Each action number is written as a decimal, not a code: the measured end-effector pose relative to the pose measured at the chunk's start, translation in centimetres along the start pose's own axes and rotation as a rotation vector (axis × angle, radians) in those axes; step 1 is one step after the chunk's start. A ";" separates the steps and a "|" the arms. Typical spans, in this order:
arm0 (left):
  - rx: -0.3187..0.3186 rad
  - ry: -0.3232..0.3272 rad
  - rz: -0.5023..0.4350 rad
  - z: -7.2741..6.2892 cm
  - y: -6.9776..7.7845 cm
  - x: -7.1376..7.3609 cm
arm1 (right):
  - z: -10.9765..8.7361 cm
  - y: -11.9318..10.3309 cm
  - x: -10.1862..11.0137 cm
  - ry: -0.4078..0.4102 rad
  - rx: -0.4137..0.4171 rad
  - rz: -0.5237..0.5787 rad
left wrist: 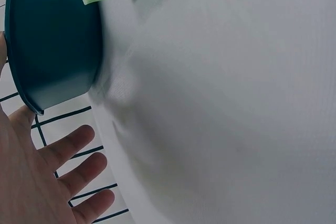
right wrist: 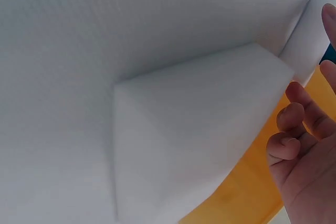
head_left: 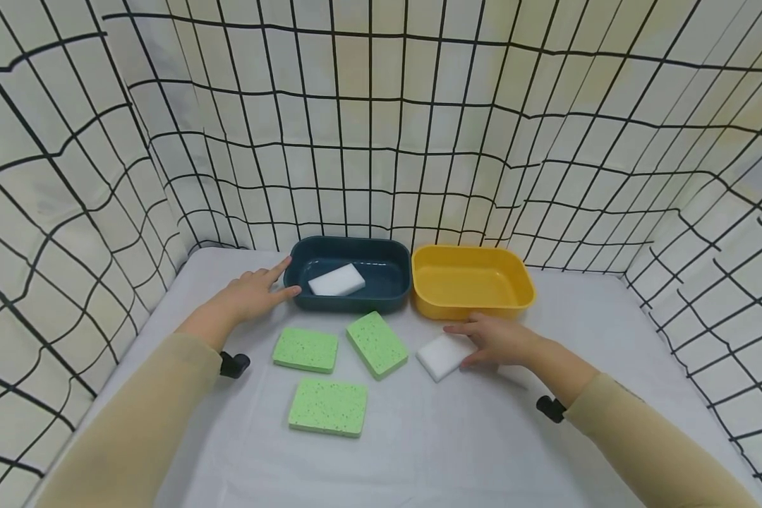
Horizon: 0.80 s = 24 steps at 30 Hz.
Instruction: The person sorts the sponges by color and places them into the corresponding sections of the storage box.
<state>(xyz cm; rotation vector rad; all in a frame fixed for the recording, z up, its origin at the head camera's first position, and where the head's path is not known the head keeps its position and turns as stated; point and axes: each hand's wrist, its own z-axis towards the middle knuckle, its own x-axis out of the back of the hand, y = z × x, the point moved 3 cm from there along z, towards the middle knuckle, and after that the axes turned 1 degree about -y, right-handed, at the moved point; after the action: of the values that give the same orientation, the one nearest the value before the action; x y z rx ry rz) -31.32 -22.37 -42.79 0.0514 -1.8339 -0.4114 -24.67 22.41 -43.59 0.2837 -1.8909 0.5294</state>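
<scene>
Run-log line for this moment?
left hand: at blue bin | right hand: at white sponge on table, contact unclear | green sponges: three, on table

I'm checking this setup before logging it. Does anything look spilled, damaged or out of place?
Nothing looks spilled or visibly damaged. One mild oddity: the rightmost green sponge, in front of the dark blue tub, lies at a slant, while the other two green sponges lie nearly parallel to the tub's front edge.
</scene>
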 end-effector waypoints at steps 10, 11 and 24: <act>-0.007 0.005 0.002 0.1 -0.1 -0.1 | -0.1 -0.3 0.0 -0.015 -0.027 0.044; -0.007 0.005 -0.001 0.1 -0.1 -0.1 | -0.1 -0.3 -0.1 -0.013 -0.026 0.045; -0.009 0.005 -0.004 -0.1 0.0 0.1 | -0.8 -0.1 -0.5 0.021 0.007 0.012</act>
<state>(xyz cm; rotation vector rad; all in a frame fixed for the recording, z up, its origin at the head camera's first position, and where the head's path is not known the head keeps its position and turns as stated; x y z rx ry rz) -31.25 -22.38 -42.68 0.0500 -1.8271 -0.4213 -23.79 22.74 -43.76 0.2703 -1.8716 0.5446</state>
